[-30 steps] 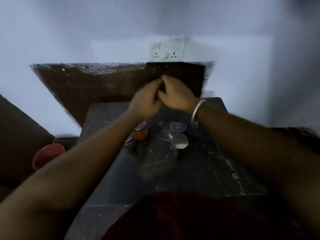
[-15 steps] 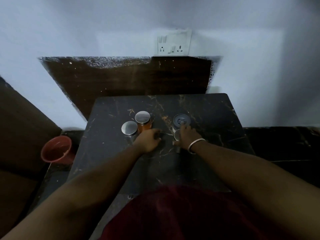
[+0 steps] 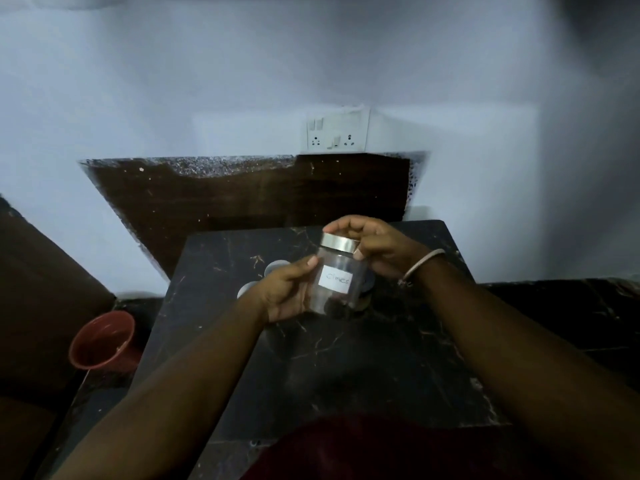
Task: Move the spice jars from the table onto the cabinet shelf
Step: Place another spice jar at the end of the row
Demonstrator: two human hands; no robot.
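Note:
Both hands hold a clear glass spice jar point(image 3: 337, 277) with a silver lid and a white handwritten label, lifted above the dark marble table point(image 3: 346, 368). My left hand point(image 3: 287, 292) grips the jar's lower left side. My right hand point(image 3: 377, 247) wraps over the lid and upper right side. A little dark spice lies at the jar's bottom. Behind my left hand, the silver lids of two more jars point(image 3: 275, 266) peek out on the table. A dark-lidded jar point(image 3: 369, 285) is mostly hidden behind the held one. No cabinet shelf is visible.
A red plastic bucket point(image 3: 102, 341) stands on the floor left of the table. A brown panel point(image 3: 242, 192) leans against the pale wall behind the table, under a switch and socket plate point(image 3: 337, 129). Dark furniture sits at far left.
Half a second ago both hands rested low on the table by the jars. Now they have lifted the labelled jar up off the table, holding it tilted between them.

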